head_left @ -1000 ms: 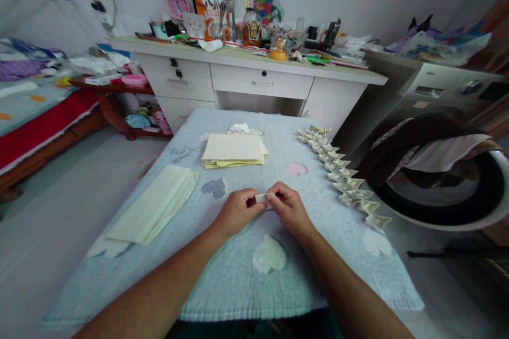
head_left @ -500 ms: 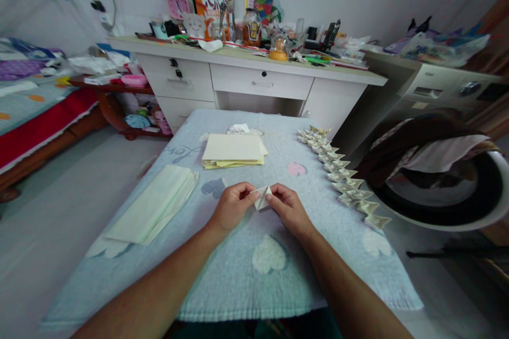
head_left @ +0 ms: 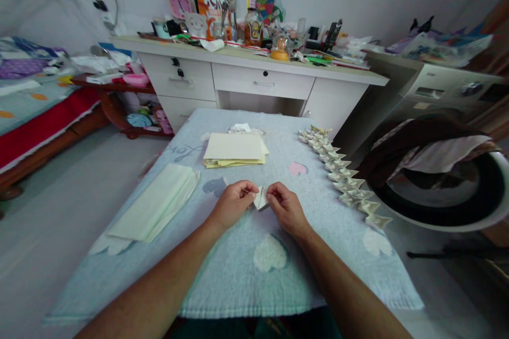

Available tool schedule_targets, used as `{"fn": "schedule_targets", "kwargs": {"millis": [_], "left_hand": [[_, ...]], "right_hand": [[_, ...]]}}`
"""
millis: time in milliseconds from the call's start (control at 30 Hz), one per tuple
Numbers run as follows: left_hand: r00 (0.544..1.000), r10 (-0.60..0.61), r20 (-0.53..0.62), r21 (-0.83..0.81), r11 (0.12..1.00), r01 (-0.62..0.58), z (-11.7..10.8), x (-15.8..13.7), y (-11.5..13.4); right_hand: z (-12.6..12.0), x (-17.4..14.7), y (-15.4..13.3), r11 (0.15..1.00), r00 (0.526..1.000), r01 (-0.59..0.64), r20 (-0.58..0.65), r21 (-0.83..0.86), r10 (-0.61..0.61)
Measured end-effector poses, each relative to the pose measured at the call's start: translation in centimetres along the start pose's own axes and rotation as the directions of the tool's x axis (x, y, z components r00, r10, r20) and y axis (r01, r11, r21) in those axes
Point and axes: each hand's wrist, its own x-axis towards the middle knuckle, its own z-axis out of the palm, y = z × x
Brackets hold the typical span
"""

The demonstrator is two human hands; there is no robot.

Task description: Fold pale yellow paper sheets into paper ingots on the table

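Paper folded into a small, pale, pointed piece is sitting between the hands over the middle of a light-blue cloth patterned with hearts. The bare left hand is pinching its left edge, thumb and fingers clamping on it. The bare right hand is holding its thumb and fingertips close together at the right edge; whether they are gripping the paper or merely touching it cannot be told. Beyond, a stack of cream and yellow rectangular sheets is lying flat, a crumpled white wad just behind it. Nearer and to the left, a pile of long pale-green sheets is lying aslant. Along the right side, whitish folded-paper pieces with pointed tips are forming a row, a yellow-and-black patterned piece sitting at its far end.
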Motion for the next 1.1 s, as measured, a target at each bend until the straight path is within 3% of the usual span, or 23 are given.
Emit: {"fn": "schedule_targets", "kwargs": {"millis": [167,300,500,700,933,1100], "left_hand": [[0.999,0.025,0.031,0.155,0.987,-0.029,-0.5,0.2,-0.8],[0.999,0.03,0.041,0.181,0.983,-0.037,-0.6,0.3,-1.3],[0.997,0.048,0.055,0.249,0.967,-0.06,-0.6,0.3,-1.3],[0.969,0.203,0.143,0.494,0.833,-0.248,-1.0,-0.1,-0.2],[0.931,0.22,0.29,0.607,0.71,-0.357,-1.5,-0.7,0.4],[0.924,0.172,0.343,0.61,0.707,-0.358,-2.0,-0.4,0.4]], "right_hand": [[-0.4,-0.2,-0.3,0.989,0.998,0.052,0.043,-0.136,-0.046],[-0.7,-0.3,-0.3,0.941,0.994,0.106,0.066,-0.323,-0.09],[-1.0,-0.4,-0.3,0.886,0.992,0.112,0.099,-0.45,-0.075],[-0.8,-0.5,-0.3,0.852,0.987,0.122,0.153,-0.509,-0.05],[-0.7,-0.5,-0.1,0.829,0.985,0.117,0.172,-0.547,-0.026],[-0.8,-0.4,-0.1,0.832,0.984,0.114,0.174,-0.542,-0.021]]}}
